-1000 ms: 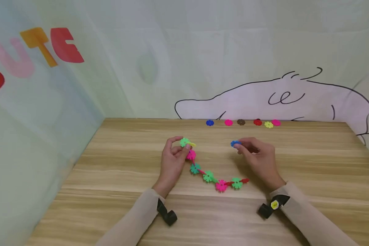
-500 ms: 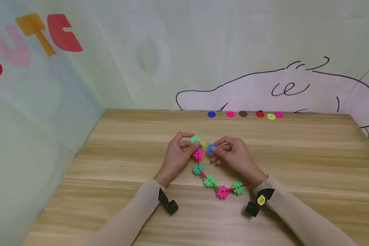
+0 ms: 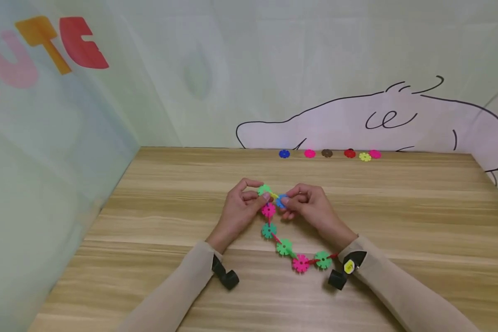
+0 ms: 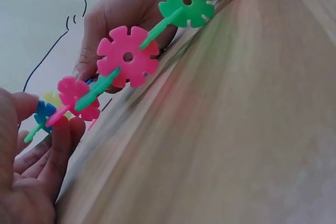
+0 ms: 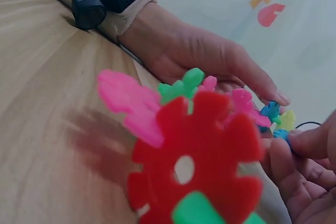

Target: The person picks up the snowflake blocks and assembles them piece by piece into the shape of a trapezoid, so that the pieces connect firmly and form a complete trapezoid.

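Soft, muted indoor light; the head view is mostly clear, while the wrist views blur in places.
In the head view, a pale sheen lies on the table toward 6 o'clock, a faint shadow falls beneath the right hand, and the wall looks evenly lit and slightly grey. In the left wrist view, the table smears into streaks fanning from 1 o'clock, tinted faintly red and green; a pink disc has fairly crisp edges. In the right wrist view, a near red disc is out of focus, and a soft reddish shadow spreads toward 8 o'clock.
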Demonstrator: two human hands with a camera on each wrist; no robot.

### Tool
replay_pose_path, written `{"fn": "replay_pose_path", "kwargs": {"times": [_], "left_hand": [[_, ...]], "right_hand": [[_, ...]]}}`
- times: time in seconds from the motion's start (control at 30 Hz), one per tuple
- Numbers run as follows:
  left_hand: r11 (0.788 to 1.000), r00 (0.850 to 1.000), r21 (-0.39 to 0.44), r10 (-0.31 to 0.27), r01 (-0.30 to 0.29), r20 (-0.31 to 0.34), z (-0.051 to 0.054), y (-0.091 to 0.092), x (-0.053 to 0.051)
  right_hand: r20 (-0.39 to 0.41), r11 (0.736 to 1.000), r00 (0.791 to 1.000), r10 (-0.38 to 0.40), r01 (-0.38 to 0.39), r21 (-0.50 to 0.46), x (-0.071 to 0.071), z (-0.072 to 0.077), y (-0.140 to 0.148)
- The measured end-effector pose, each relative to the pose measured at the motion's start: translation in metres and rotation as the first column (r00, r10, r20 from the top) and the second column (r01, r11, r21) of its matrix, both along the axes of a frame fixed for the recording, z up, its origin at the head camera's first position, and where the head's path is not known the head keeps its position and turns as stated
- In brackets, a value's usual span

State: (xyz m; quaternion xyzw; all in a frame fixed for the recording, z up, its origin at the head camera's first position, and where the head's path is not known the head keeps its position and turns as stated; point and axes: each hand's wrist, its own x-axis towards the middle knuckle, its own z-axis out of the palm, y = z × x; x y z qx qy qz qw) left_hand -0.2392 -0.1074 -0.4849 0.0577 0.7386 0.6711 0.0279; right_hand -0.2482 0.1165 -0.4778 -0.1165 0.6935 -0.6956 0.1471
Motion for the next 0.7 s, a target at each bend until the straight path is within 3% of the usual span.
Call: {"fn": "replay_pose_path", "kwargs": {"times": [0.23, 0.5, 0.63, 0.7], "left_hand": [[0.999, 0.999, -0.018, -0.038, 0.038, 0.012, 0.001, -0.002, -0.002], [0.999, 0.999, -0.006, -0.034, 0.034, -0.004, 0.0, -0.002, -0.003], [1.0, 1.0, 0.001, -0.01, 0.01, -0.007, 0.0, 0.0, 0.0], [1.0, 1.0, -0.008, 0.021, -0.021, -0.011, 0.0, 0.002, 0.001]], "right_hand": [[0.017, 1.0, 1.0, 0.004, -0.004, 0.007, -0.004, 0.001, -0.002], [0.044, 0.999, 0.998, -0.034, 0.033, 0.036, -0.009, 0.004, -0.01], [0.012, 0.995, 1.0, -0.001, 0.0, 0.097, -0.019, 0.004, -0.008], [-0.048, 0.985, 0.999, 0.021, -0.012, 0.173, -0.03, 0.003, -0.005]]}}
